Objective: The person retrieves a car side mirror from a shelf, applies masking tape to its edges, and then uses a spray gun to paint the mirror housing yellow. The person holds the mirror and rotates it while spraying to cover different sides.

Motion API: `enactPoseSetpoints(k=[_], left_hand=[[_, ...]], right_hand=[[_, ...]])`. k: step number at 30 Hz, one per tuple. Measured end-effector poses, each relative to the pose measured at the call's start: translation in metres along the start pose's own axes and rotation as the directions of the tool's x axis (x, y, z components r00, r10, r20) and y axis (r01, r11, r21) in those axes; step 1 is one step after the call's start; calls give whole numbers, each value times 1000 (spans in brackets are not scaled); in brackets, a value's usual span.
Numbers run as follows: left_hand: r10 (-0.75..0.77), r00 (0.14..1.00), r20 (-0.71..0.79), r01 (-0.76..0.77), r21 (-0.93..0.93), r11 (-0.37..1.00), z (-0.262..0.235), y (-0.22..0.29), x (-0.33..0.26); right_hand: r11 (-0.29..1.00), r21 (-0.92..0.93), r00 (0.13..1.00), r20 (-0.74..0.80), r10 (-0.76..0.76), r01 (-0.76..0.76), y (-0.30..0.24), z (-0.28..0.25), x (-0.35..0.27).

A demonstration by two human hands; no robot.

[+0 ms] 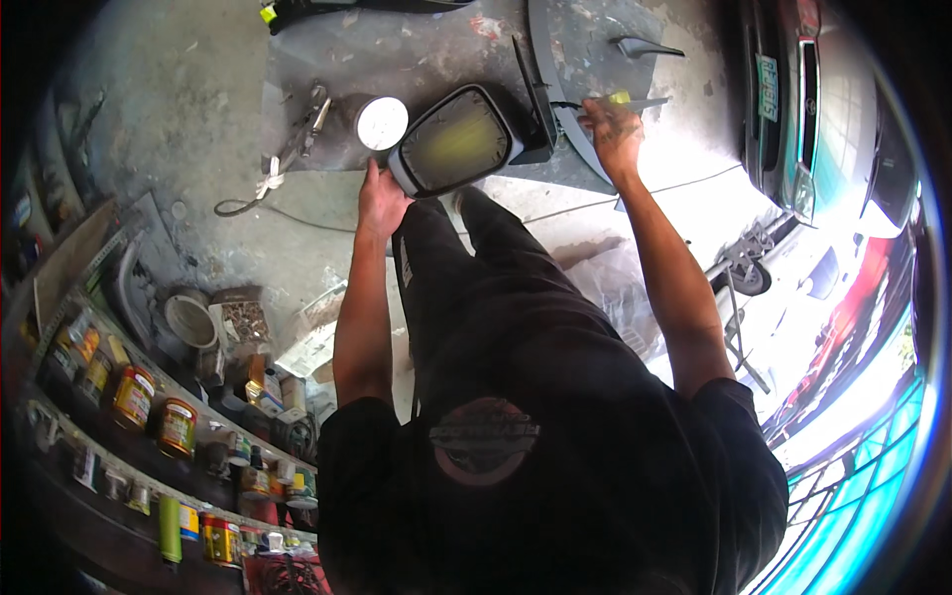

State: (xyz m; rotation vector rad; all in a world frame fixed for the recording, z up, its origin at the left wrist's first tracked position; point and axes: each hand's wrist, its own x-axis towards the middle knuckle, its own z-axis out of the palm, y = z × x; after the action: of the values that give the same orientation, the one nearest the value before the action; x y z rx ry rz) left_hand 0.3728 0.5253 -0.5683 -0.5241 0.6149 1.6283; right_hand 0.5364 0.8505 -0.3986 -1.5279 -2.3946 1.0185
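Observation:
A car side mirror with a dark housing and a dull, yellowish-tinted face is tilted in front of me. My left hand grips its lower left edge, thumb up along the side. Beyond its right end stands the flat black mounting base, with a short dark cable running toward my right hand. That hand's fingers are closed together; what they pinch is too small to tell. A bit of yellow and a thin grey piece show just behind the fingers. Left of the mirror is a can with a white top.
A spray gun lies left of the can, its hose trailing across the floor. A curved grey strip and a small dark part lie beyond. Shelves of cans stand lower left; a parked car is at right.

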Motion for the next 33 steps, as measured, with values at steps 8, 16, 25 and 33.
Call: enactPoseSetpoints(k=[8,16,25,33], left_hand=[[-5,994,-114,19,118,993,-2,1,2],[-20,991,-131,51,237,970,1,10,-7],[-3,991,-130,41,291,956,0,8,-9],[37,992,-119,2,313,950,-5,5,-11]], right_hand=[[999,12,997,-57,-44,45,11,7,6],[994,-15,993,-55,-105,104,17,7,14],[998,9,998,-27,-62,62,15,10,14],[993,96,997,-26,-68,71,17,11,15]])
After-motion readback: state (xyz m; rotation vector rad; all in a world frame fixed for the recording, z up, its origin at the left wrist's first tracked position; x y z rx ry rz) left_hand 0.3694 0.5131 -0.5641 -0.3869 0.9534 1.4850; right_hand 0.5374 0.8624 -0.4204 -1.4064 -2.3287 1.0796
